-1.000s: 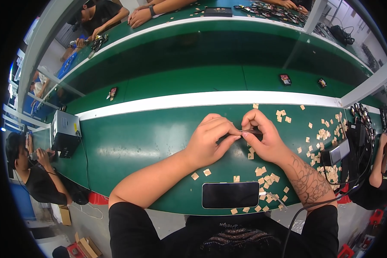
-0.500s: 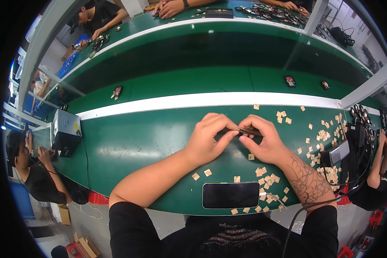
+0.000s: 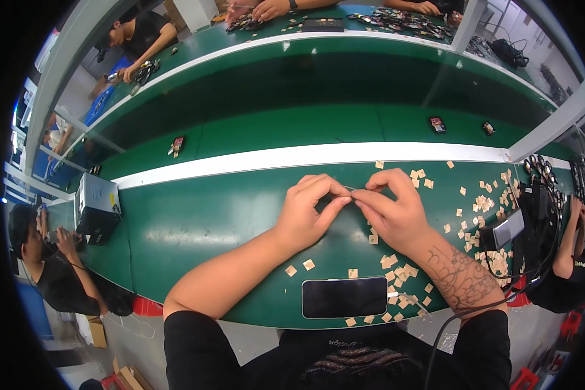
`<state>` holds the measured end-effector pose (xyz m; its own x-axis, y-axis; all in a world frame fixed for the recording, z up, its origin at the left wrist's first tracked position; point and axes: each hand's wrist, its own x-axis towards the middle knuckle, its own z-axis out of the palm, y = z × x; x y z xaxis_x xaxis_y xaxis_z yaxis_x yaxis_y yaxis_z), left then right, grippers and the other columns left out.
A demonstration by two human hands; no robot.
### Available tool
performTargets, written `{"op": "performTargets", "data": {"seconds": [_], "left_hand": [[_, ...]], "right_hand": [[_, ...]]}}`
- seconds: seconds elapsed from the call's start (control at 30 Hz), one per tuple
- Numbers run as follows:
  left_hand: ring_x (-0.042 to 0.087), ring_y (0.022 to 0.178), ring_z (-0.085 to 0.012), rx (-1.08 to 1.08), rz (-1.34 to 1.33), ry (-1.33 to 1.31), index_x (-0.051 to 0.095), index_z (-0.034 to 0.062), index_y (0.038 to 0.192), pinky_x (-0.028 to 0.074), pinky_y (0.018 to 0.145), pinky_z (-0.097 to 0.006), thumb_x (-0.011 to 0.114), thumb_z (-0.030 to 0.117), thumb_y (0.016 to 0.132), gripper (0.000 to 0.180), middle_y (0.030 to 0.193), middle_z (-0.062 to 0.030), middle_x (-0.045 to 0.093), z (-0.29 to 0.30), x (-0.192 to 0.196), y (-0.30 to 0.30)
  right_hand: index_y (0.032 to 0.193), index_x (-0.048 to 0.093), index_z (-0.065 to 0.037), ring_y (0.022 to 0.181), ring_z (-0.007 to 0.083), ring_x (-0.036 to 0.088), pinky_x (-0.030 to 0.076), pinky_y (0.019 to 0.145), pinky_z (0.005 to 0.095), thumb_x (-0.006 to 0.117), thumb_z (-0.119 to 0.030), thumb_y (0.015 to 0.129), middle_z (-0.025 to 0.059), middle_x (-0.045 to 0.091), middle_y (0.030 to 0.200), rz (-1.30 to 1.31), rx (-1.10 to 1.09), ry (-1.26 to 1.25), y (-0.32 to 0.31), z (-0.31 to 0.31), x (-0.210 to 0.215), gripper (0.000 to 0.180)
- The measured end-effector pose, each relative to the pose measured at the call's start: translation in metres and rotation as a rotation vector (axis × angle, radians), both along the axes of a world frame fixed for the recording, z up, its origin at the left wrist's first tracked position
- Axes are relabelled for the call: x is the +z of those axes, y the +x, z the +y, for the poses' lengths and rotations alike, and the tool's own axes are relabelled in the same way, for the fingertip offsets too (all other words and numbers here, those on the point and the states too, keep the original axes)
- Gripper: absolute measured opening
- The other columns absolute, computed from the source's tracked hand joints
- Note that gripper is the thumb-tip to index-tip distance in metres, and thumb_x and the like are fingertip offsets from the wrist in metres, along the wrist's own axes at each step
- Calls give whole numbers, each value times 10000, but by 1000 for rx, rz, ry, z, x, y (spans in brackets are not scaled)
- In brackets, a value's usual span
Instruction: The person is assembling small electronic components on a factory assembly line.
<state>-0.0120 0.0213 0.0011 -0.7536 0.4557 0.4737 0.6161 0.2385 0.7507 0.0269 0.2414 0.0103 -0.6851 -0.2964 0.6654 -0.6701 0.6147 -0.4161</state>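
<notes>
My left hand [image 3: 309, 211] and my right hand [image 3: 391, 209] meet fingertip to fingertip over the green work surface [image 3: 195, 227]. Both pinch one tiny thin part [image 3: 352, 190] between thumbs and forefingers; it is too small to make out. Several small tan square pieces [image 3: 396, 266] lie scattered under and to the right of my right hand. A dark phone [image 3: 344, 298] lies flat near the front edge, just below my hands.
A grey box-shaped device [image 3: 96, 207] stands at the left. A white strip [image 3: 253, 159] borders the green conveyor belt [image 3: 292, 133] carrying small dark parts. A black fixture with a small screen [image 3: 508, 227] sits at the right. Other people work at left, right and beyond.
My hands stay pinched together at the same spot, with fingers shifting slightly. The small dark parts on the conveyor have drifted a little to the right.
</notes>
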Motion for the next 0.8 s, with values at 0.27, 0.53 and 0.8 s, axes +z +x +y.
{"op": "performTargets", "data": {"seconds": [0.27,0.53,0.8], "left_hand": [[741,872,-249,-6,130,-48,764,-3,937,579,795,-352,829,-20,875,91,920,-113,781,2,0,-1],[761,851,-241,43,58,137,795,6,938,592,791,-329,875,-45,822,150,915,-114,792,3,0,5],[732,1010,-198,-34,-280,333,733,-38,1078,595,897,-331,803,-71,907,187,1077,-123,749,4,-3,6]], "right_hand": [[1017,767,-63,879,248,612,507,760,379,833,2,837,53,613,976,-171,57,-136,0,1,-4,203],[975,810,-53,885,217,640,521,747,343,848,-2,855,47,659,930,-301,89,-381,0,-1,-6,135],[999,828,-26,827,147,691,548,705,282,851,3,886,53,715,961,-415,133,-504,3,0,-3,120]]}}
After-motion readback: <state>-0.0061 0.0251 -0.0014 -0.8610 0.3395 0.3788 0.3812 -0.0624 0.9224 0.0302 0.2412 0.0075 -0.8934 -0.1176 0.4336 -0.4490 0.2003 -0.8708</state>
